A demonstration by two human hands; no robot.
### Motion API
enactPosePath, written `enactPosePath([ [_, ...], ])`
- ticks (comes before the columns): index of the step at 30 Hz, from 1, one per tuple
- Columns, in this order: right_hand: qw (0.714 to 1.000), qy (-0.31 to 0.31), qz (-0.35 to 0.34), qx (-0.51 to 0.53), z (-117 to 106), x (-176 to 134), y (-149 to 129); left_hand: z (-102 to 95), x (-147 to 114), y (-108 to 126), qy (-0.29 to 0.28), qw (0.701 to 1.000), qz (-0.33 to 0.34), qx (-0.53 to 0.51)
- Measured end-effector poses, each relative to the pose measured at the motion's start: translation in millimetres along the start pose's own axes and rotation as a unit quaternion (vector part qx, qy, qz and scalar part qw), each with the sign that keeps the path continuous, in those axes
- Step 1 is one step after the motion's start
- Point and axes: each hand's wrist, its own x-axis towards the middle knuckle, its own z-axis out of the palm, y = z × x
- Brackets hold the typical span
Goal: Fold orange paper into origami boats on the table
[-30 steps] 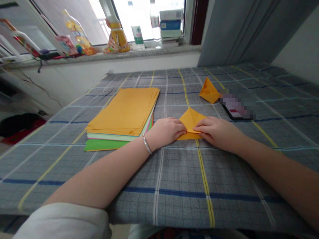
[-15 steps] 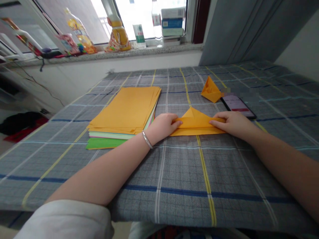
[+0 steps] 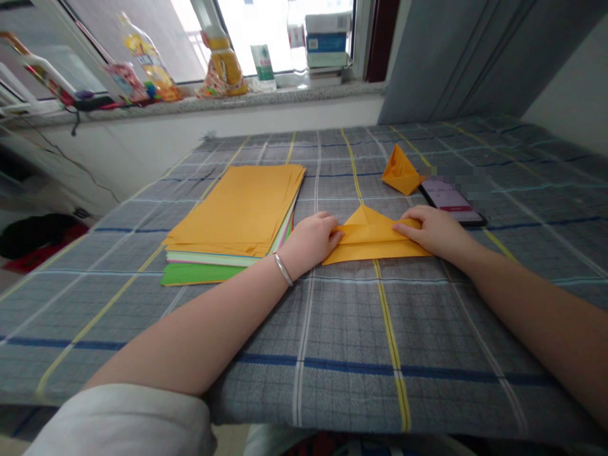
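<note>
A partly folded sheet of orange paper (image 3: pixel 370 235) lies on the checked cloth, with a pointed peak at its far side and a flat strip along its near edge. My left hand (image 3: pixel 312 240) pinches its left end, thumb on top. At the right end, my right hand (image 3: pixel 431 232) has its thumb and fingers closed on the upturned fold. A silver bangle (image 3: pixel 284 269) circles my left wrist. Just beyond the sheet, a finished-looking orange paper boat (image 3: pixel 400 172) rests beside a phone (image 3: pixel 453 199) with its screen lit.
Left of my hands lies a stack of coloured paper (image 3: pixel 242 206), orange on top, green near the bottom. The grey checked tablecloth (image 3: pixel 351 342) covers the table. Bottles (image 3: pixel 149 57), a tube (image 3: pixel 263 65) and boxes (image 3: pixel 327 41) line the windowsill behind.
My right hand has shifted slightly left along the fold, and more of the near strip's right end shows. My left hand stays at the left end. The view has moved a little.
</note>
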Motion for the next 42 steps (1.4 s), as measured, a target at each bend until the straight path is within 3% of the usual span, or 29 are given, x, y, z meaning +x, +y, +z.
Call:
enactPosePath([
  [3, 1.0, -0.008, 0.006, -0.012, 0.3, 1.8, 1.0, -0.6, 1.0, 2.2, -0.004, 1.0, -0.005, 0.008],
  [9, 0.999, 0.035, -0.011, -0.03, 0.7, 0.9, 0.9, -0.5, 0.9, 7.6, -0.015, 0.999, -0.019, 0.021],
  [14, 0.999, 0.017, 0.051, -0.009, -2.6, -3.3, -11.5, -3.9, -3.5, 1.6, 0.001, 0.998, -0.042, 0.036],
  [21, 0.998, 0.02, 0.048, 0.035, 0.8, -3.9, -15.7, -7.3, -6.3, -3.9, -0.029, 0.996, -0.065, 0.055],
  [25, 0.998, 0.001, 0.045, 0.031, -1.5, -3.1, -16.0, 1.5, -6.6, -1.2, 0.001, 0.995, -0.064, 0.076],
  [28, 0.999, 0.007, 0.032, 0.016, -2.3, -3.4, -17.1, 7.1, -6.6, -2.3, 0.055, 0.994, -0.025, 0.095],
  [30, 0.999, 0.011, 0.036, 0.006, -1.9, -3.5, -17.3, 10.3, -5.8, -3.4, 0.092, 0.991, 0.035, 0.095],
  [32, 0.999, 0.012, 0.042, 0.003, -1.0, -3.2, -17.0, 13.2, -4.2, -3.3, 0.095, 0.987, 0.11, 0.065],
  [36, 0.999, 0.02, 0.028, 0.005, 1.1, -1.9, -15.4, 17.4, -1.0, 0.7, 0.021, 0.977, 0.212, -0.021],
  [42, 0.999, 0.009, 0.03, -0.027, 1.7, 0.2, -13.3, 15.6, -3.3, 2.0, -0.08, 0.962, 0.258, -0.03],
])
